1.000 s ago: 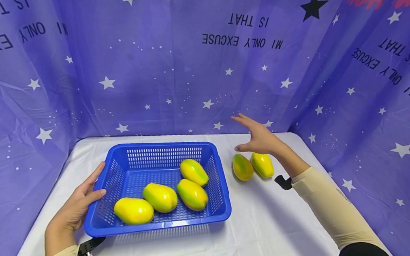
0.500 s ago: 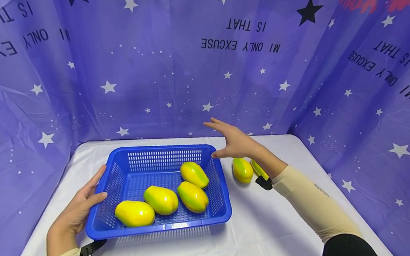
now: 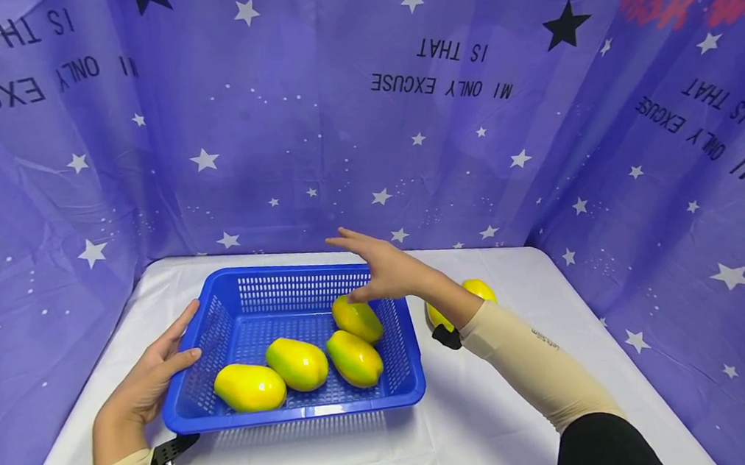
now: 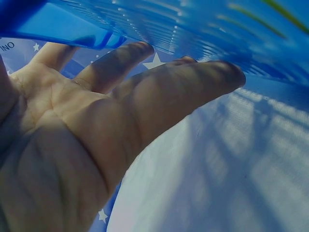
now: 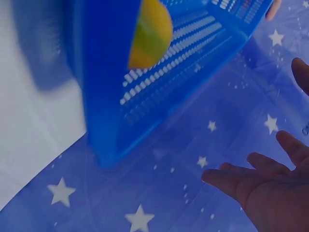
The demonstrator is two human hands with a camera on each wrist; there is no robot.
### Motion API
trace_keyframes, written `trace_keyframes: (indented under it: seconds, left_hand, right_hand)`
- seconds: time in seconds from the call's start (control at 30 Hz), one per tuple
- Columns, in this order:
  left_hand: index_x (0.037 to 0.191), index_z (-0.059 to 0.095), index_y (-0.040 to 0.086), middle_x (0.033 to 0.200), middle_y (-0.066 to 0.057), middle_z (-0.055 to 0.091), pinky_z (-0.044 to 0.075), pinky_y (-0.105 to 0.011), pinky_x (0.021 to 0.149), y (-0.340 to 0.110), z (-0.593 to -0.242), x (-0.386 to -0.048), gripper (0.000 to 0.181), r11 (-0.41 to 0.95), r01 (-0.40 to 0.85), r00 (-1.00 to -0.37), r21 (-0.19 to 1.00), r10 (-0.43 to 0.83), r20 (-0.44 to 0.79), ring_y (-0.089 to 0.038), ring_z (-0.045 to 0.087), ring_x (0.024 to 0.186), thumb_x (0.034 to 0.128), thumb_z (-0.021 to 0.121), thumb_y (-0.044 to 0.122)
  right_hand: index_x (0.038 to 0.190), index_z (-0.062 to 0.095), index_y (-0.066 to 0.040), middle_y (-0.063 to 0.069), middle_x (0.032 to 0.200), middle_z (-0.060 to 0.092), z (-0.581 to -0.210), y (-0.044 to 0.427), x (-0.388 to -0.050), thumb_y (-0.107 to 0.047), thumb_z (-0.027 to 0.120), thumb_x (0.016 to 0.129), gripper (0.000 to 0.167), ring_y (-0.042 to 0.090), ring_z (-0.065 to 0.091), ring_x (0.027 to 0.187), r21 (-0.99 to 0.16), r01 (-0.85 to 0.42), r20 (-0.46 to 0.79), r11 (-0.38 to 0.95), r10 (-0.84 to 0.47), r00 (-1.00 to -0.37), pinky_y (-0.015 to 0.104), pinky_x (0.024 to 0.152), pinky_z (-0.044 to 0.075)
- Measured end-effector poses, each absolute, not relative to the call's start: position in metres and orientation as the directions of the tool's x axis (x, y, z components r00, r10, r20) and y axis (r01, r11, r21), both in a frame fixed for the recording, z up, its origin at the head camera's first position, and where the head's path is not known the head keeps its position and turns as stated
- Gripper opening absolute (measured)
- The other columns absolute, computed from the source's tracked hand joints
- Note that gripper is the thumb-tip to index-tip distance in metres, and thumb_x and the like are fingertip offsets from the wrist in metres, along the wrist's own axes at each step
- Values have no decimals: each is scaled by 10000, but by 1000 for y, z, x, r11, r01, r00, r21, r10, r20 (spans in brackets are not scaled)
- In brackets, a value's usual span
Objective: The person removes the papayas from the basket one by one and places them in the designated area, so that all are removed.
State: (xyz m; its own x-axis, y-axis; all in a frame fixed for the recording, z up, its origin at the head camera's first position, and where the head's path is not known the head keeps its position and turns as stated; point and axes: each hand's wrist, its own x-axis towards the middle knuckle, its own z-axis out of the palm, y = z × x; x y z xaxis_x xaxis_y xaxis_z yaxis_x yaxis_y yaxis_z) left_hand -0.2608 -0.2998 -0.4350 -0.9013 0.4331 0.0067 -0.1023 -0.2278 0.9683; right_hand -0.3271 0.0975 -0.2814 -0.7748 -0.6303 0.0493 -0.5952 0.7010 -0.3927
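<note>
Several shiny yellow-green fruits shaped like papayas lie in a blue plastic basket [image 3: 295, 414], among them one at the left [image 3: 250, 388] and one at the back right [image 3: 357, 321]. My left hand [image 3: 149, 377] rests against the basket's left side, thumb at the rim; the left wrist view shows its fingers [image 4: 193, 87] stretched out along the basket's underside. Over the basket's right rear corner hovers my right hand [image 3: 385, 268], fingers spread and holding nothing. It partly covers the back-right fruit. In the right wrist view, the right hand [image 5: 275, 193] is apart from the basket.
Right of the basket, two more fruits lie on the white tablecloth [image 3: 494, 406]; my right forearm partly hides them, and the farther one [image 3: 479, 289] shows its top. Purple star-printed curtains [image 3: 309, 120] enclose the table at the back and both sides.
My right hand has moved left, from above the two loose fruits to above the basket's right rear part. My left hand and the basket have stayed about the same.
</note>
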Motion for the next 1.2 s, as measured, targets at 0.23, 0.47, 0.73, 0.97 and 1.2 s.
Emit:
trace_keyframes:
  seconds: [0.23, 0.47, 0.73, 0.97, 1.2]
  left_hand:
    - [1567, 105, 370, 1630, -87, -2, 514, -395, 925, -299, -436, -263, 736, -195, -75, -908, 978, 419, 14, -85, 494, 1239, 1004, 454, 50]
    - [1561, 126, 387, 1632, -62, 11, 515, -381, 925, -298, -435, -262, 737, -167, -72, -918, 983, 396, 0, -77, 470, 1250, 997, 483, 75]
    - [1562, 123, 387, 1630, -84, -4, 513, -410, 922, -300, -435, -261, 741, -177, -80, -917, 981, 398, -3, -95, 486, 1245, 997, 483, 71]
    - [1566, 108, 370, 1628, -100, -8, 507, -440, 921, -300, -435, -260, 732, -205, -82, -909, 975, 416, 11, -125, 506, 1240, 1005, 455, 52]
    - [1566, 107, 375, 1616, -138, 46, 493, -497, 917, -298, -434, -260, 739, -229, -100, -904, 968, 427, 7, -194, 530, 1231, 1005, 454, 42]
  right_hand:
    - [1522, 337, -287, -26, 1612, 147, -291, 69, -324, -286, 836, 763, 909, 226, 217, 1451, -411, -634, 26, 655, -687, -726, 537, 1070, 356]
    - [1523, 341, -251, -32, 1614, 136, -304, 46, -318, -284, 832, 773, 897, 183, 224, 1446, -418, -673, -16, 610, -746, -666, 465, 1091, 358]
    - [1516, 350, -295, -11, 1611, 175, -313, 29, -312, -297, 829, 775, 882, 185, 262, 1433, -417, -686, -68, 596, -773, -631, 469, 1084, 365]
    - [1501, 381, -286, -35, 1605, 176, -323, 18, -307, -297, 827, 778, 850, 147, 189, 1452, -390, -705, -143, 593, -795, -589, 437, 1142, 266]
    - [1505, 374, -287, -53, 1599, 191, -342, 10, -302, -276, 826, 786, 850, 134, 217, 1441, -394, -712, -222, 581, -812, -540, 399, 1144, 274]
